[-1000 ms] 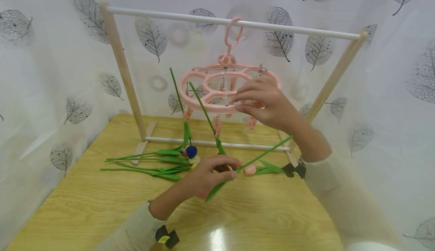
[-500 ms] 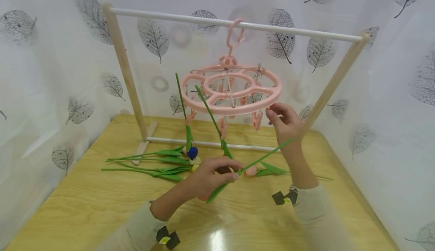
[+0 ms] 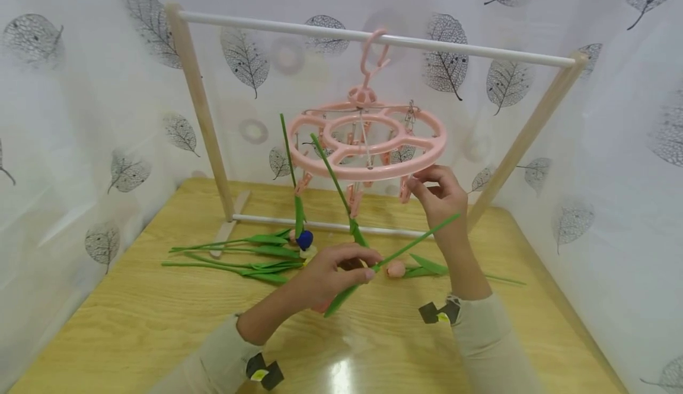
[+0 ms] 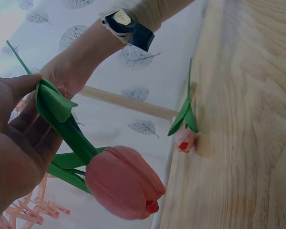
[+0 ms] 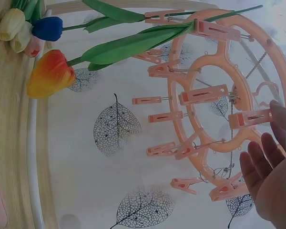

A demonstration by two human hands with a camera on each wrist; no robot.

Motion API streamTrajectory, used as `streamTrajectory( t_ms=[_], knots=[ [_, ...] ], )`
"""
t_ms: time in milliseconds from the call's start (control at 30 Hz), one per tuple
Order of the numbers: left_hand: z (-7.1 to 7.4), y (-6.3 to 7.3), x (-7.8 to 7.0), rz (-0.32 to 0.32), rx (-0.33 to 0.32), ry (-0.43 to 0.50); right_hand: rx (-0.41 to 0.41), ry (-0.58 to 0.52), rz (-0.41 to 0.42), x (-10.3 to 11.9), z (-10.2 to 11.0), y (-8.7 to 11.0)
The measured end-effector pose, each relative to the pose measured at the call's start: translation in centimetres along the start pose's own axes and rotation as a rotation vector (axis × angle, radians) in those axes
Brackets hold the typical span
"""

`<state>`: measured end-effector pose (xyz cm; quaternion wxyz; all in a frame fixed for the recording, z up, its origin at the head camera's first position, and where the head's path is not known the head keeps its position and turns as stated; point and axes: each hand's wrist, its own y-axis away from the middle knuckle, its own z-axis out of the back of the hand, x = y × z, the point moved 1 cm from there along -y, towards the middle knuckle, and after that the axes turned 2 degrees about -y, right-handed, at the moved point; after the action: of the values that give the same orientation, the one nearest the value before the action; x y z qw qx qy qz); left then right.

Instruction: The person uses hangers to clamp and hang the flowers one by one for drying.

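Note:
My left hand (image 3: pixel 338 269) pinches the green stem of a pink artificial tulip (image 4: pixel 124 183) above the table, the bloom pointing down. Under the front right rim of a round pink clip hanger (image 3: pixel 368 172), my right hand (image 3: pixel 443 198) pinches the upper end of a clothes peg (image 3: pixel 405 189). That peg (image 5: pixel 250 118) has nothing in its jaws in the right wrist view. Two tulips hang bloom-down from other pegs: one with a blue bloom (image 5: pixel 47 28), one orange and yellow (image 5: pixel 51 74).
The hanger hooks over the white top bar (image 3: pixel 480 51) of a wooden-legged rack (image 3: pixel 200 109). Several tulips (image 3: pixel 240 258) lie on the table (image 3: pixel 133 323) at left. Another pink tulip (image 3: pixel 396 269) lies right of my left hand. A leaf-patterned curtain (image 3: pixel 133 172) surrounds the table.
My right hand has come down from over the hanger's right side to a peg beneath its rim, then shifted slightly left. The hanger has turned a little. My left hand stays put with its tulip.

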<state>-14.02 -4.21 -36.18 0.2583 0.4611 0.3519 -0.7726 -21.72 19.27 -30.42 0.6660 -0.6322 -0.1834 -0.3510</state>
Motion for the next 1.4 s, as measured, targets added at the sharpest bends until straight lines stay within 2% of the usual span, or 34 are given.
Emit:
streamTrajectory(
  t_ms=[100, 200, 300, 400, 567, 667, 933, 1100, 1233, 1400],
  knots=[
    [0.1, 0.0, 0.0, 0.012, -0.003, 0.009, 0.007, 0.007, 0.035, -0.1, -0.1, 0.0],
    [0.1, 0.0, -0.1, 0.007, -0.010, 0.017, -0.004, -0.011, 0.031, -0.1, 0.0, 0.0],
    [0.1, 0.0, -0.1, -0.007, -0.019, 0.017, -0.015, -0.085, -0.029, 0.0, 0.0, 0.1],
    [0.2, 0.0, -0.1, -0.003, -0.040, 0.016, 0.014, -0.144, -0.102, 0.2, 0.2, 0.3],
    [0.6, 0.0, -0.2, 0.040, -0.087, 0.035, 0.051, -0.145, -0.193, 0.9, 0.6, 0.7],
    [0.8, 0.0, -0.3, 0.045, -0.124, 0.050, 0.053, -0.160, -0.216, 1.4, 0.8, 0.9],
    [1.4, -0.6, -1.1, -0.054, -0.266, 0.031, 0.060, -0.235, -0.153, 2.7, 0.7, 1.5],
    [1.4, -1.1, -1.6, -0.054, -0.316, 0.035, 0.060, -0.290, -0.107, 3.4, 0.2, 1.8],
    [1.4, -1.5, -1.9, -0.083, -0.362, 0.021, 0.029, -0.331, -0.110, 3.7, -0.2, 2.1],
    [1.4, -2.2, -2.3, -0.115, -0.405, 0.011, -0.011, -0.308, -0.085, 4.0, -0.6, 2.3]
  ],
)
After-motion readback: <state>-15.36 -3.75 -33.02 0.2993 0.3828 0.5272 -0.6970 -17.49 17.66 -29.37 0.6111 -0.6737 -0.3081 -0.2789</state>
